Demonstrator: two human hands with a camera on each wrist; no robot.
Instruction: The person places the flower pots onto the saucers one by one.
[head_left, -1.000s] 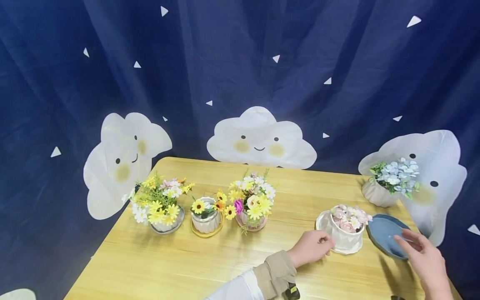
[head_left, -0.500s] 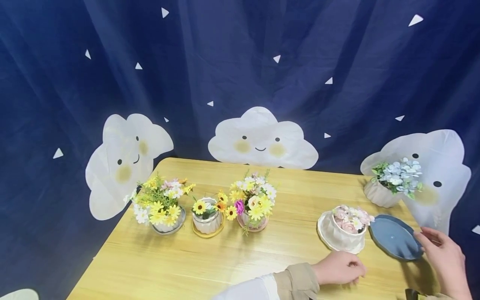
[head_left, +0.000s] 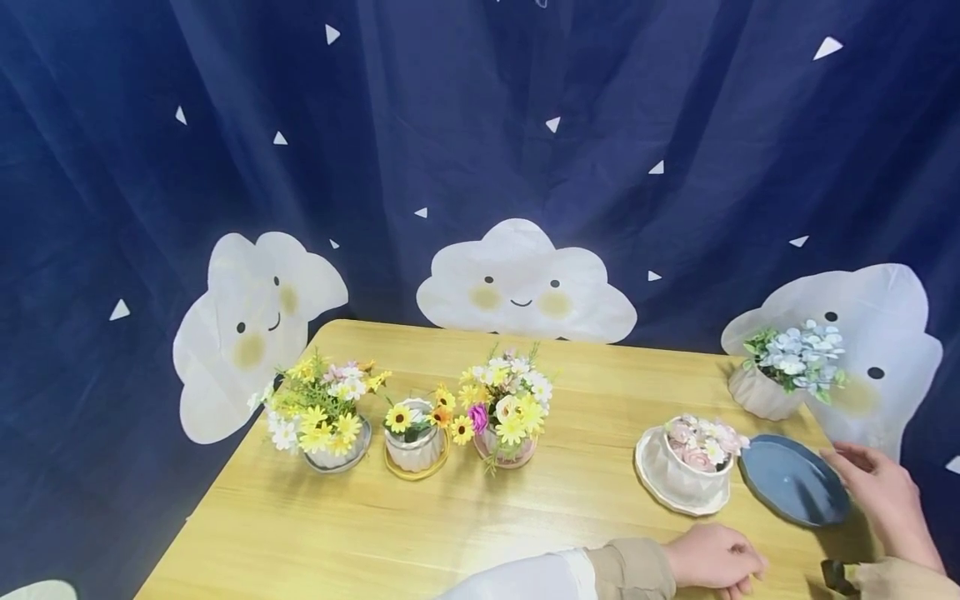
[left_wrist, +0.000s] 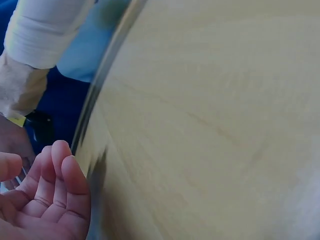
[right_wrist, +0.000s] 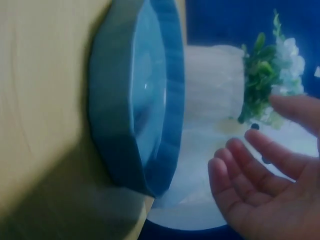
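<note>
A blue saucer (head_left: pixel 793 481) lies on the table near its right edge. Just right of its rim is my right hand (head_left: pixel 877 492); in the right wrist view its loosely bent fingers (right_wrist: pixel 250 172) hold nothing and stand apart from the saucer. My left hand (head_left: pixel 716 557) is low over the table's front part, fingers (left_wrist: pixel 50 185) relaxed and curved with nothing in them. Beyond it, a white pot (head_left: pixel 693 479) of pink and white flowers stands on a white saucer (head_left: pixel 651 467). A white ribbed pot (head_left: pixel 763 393) with blue flowers stands behind the blue saucer.
To the left stand three potted arrangements on saucers: a yellow and white one (head_left: pixel 322 417), a small sunflower pot (head_left: pixel 415 446) and a mixed bouquet (head_left: pixel 510 408). A dark blue curtain (head_left: pixel 525 125) with clouds hangs behind the wooden table (head_left: pixel 420 533).
My left hand has drawn back from the white saucer, moving right and towards the front edge. My right hand has shifted rightward from over the blue saucer to beside its rim.
</note>
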